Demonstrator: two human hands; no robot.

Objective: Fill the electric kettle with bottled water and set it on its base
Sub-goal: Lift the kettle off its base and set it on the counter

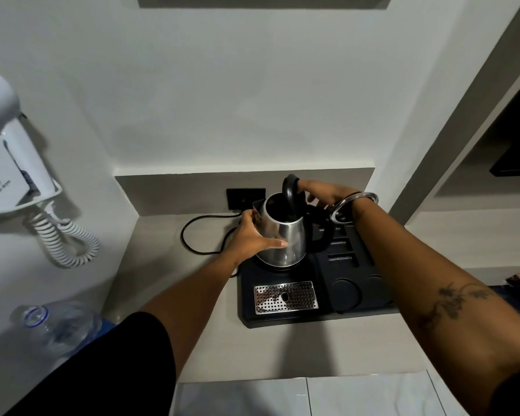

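A steel electric kettle (285, 235) with a black handle stands on its round base (278, 269) at the back left of a black tray (249, 298). Its black lid (289, 190) is tipped up, so the dark inside shows. My left hand (252, 235) wraps the kettle's left side, thumb across the front. My right hand (321, 192) reaches in from the right and holds the raised lid at its top. A clear plastic water bottle (57, 325) with a blue-ringed neck sits low at the left, tucked by my left arm.
A black power cord (192, 235) loops from the wall socket (246, 198) across the grey counter. The tray holds a perforated metal drip grate (285, 297) and moulded slots to the right. A white wall hair dryer (9, 169) with coiled cord hangs at left.
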